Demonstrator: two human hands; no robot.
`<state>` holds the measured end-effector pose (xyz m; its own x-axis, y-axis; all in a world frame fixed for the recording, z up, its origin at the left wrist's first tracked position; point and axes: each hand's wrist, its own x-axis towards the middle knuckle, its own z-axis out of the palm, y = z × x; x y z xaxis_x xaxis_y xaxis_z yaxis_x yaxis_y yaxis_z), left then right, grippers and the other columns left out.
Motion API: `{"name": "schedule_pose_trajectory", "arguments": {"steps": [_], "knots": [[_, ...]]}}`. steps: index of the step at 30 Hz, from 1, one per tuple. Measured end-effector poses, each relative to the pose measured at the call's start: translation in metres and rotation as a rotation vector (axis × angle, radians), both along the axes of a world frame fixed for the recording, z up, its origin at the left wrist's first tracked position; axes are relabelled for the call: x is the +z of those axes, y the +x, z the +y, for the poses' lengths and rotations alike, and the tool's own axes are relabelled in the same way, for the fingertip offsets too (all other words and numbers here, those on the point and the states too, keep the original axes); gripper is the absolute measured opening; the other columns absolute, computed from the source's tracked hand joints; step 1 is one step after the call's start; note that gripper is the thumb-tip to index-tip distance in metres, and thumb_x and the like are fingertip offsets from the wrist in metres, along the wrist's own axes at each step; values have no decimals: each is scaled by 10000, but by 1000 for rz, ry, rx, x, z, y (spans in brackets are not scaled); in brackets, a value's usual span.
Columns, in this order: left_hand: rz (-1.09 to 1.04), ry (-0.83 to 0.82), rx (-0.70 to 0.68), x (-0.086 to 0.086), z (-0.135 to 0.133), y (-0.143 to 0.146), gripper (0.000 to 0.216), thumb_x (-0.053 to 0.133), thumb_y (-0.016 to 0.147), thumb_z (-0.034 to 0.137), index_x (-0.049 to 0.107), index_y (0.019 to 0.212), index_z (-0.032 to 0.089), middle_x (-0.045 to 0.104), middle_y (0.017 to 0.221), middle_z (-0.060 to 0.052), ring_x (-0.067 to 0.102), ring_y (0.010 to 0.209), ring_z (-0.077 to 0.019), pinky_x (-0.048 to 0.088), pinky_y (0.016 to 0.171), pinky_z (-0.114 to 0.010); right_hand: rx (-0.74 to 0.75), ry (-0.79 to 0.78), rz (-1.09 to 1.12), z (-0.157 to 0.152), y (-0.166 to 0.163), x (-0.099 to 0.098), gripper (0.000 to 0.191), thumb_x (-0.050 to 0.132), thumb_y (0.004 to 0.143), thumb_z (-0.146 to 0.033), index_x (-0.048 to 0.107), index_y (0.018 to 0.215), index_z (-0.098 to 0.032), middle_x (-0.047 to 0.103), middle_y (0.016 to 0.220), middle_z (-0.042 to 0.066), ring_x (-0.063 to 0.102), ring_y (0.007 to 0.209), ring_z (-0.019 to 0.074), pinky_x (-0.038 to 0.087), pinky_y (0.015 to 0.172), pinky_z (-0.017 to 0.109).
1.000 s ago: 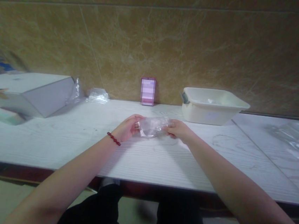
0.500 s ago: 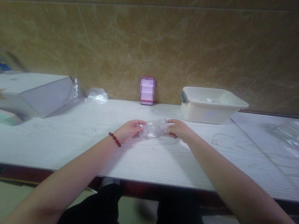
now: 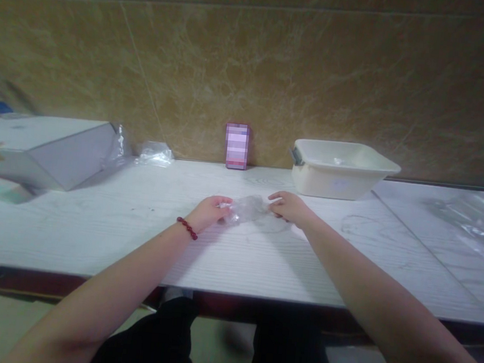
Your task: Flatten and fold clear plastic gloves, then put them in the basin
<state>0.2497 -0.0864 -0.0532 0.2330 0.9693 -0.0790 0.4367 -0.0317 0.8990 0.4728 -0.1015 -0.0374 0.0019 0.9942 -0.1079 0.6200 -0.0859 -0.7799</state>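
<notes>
A small clear plastic bag (image 3: 248, 208) lies low over the white table (image 3: 92, 230), stretched between my two hands. My left hand (image 3: 210, 211), with a red bead bracelet on its wrist, pinches the bag's left end. The right end is pinched by my right hand (image 3: 290, 207). What the bag holds is too blurred to tell.
A cream plastic tub (image 3: 341, 169) stands at the back right by the wall. A pink box (image 3: 236, 145) stands against the wall. At the left lie a white carton (image 3: 44, 148) and crumpled clear plastic (image 3: 154, 153). Clear plastic sheets (image 3: 476, 218) lie at the far right.
Both hands have lowered the bag toward the table and it looks more scrunched and narrower than a second ago. Nothing else has moved.
</notes>
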Motion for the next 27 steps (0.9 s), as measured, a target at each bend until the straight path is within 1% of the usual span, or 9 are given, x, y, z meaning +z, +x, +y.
{"name": "schedule_pose_trajectory", "arguments": {"steps": [4,7,9,13,16,19,22,24,27], "knots": [[-41,2,45,-1,0,1,336,588,592,174,596,922,116,577,535,-15,482,426,-89,360,409,-179,40,90,-174,2,2,-1,236,506,675,-193,539,908,-175,625,750,19,543,560,75,388,484,158],[-29,-2,59,1,-1,2,344,587,596,168,592,936,117,578,533,-13,484,426,-89,359,410,-179,158,192,-283,0,3,2,252,471,675,-128,549,908,-183,637,807,7,565,705,85,407,638,173],[-10,-12,61,3,-2,3,350,580,605,164,584,951,113,578,539,-13,489,430,-91,363,413,-180,248,237,-341,-3,3,5,305,443,664,-84,544,933,-186,640,832,2,564,756,86,397,693,175],[20,-8,63,6,-4,4,374,590,598,169,574,965,102,583,557,-16,496,442,-96,376,427,-187,331,241,-435,-9,3,13,387,418,654,-64,513,1007,-193,639,866,2,566,774,95,395,693,178],[21,7,21,5,-4,2,384,593,598,191,569,971,103,585,565,-19,498,449,-96,379,432,-189,356,217,-487,-13,4,18,373,416,660,-75,526,996,-196,640,855,1,567,764,102,393,664,172],[23,-3,-24,5,-3,0,387,597,591,190,569,966,101,575,544,-18,487,433,-90,361,409,-180,335,224,-568,-16,4,23,320,428,679,-117,557,957,-208,642,807,7,566,728,122,384,624,182],[1,-34,-99,4,-2,-2,400,601,588,193,564,977,107,573,532,-15,477,413,-84,339,387,-174,214,287,-633,-17,2,25,292,410,715,-154,565,956,-211,634,769,28,558,701,139,372,607,202],[-15,-58,-198,4,-2,-3,407,596,598,206,557,993,119,576,539,-16,480,415,-84,334,385,-173,161,343,-600,-18,-1,25,278,402,734,-169,559,959,-207,626,799,33,552,718,134,369,624,202],[-17,-83,-329,6,-6,-4,421,586,609,214,545,1021,138,570,548,-12,476,415,-79,330,381,-167,192,379,-486,-18,-6,24,224,416,754,-234,571,915,-212,616,856,17,542,768,125,369,674,199]]}}
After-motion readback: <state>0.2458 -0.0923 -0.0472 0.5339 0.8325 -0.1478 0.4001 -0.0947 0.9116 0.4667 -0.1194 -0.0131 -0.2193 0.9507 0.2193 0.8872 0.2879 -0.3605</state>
